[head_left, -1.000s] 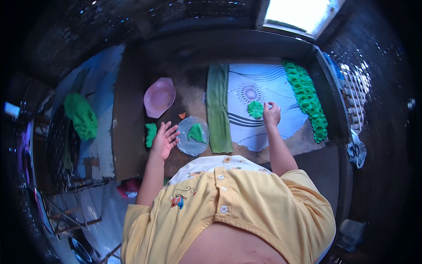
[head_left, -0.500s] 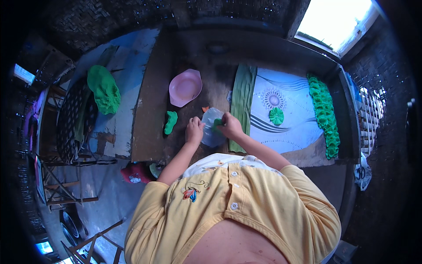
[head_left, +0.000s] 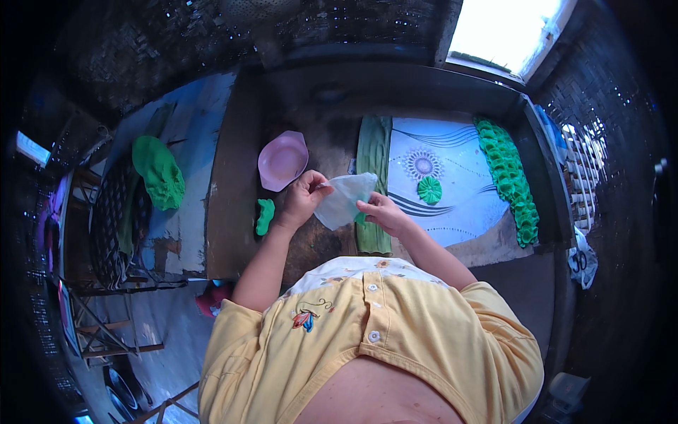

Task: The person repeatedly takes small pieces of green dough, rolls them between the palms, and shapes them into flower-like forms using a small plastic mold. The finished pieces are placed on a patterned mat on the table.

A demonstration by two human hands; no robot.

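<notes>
A thin, translucent plastic bag or sheet (head_left: 342,200) is stretched between my two hands above the brown wooden surface. My left hand (head_left: 302,201) pinches its left edge with thumb and fingers. At the lower right edge, my right hand (head_left: 385,213) grips the plastic with closed fingers. Something green (head_left: 361,218) shows by the right fingertips; whether it lies inside or behind the plastic I cannot tell. Left of my left hand lies a small green cloth piece (head_left: 265,217). Beyond that hand is a pink eight-sided dish (head_left: 282,162).
On the right, a white patterned sheet (head_left: 452,152) carries a green gathered rosette (head_left: 429,190). A ruffled green strip (head_left: 510,180) lies along its far right, a dull green cloth (head_left: 373,180) along its left. A bright green bundle (head_left: 159,173) rests on the left board. Raised wooden sides (head_left: 233,177) border the surface.
Both hands have lifted the plastic off the surface and spread it between them. My left hand now holds its upper left edge. The whole view has shifted slightly.
</notes>
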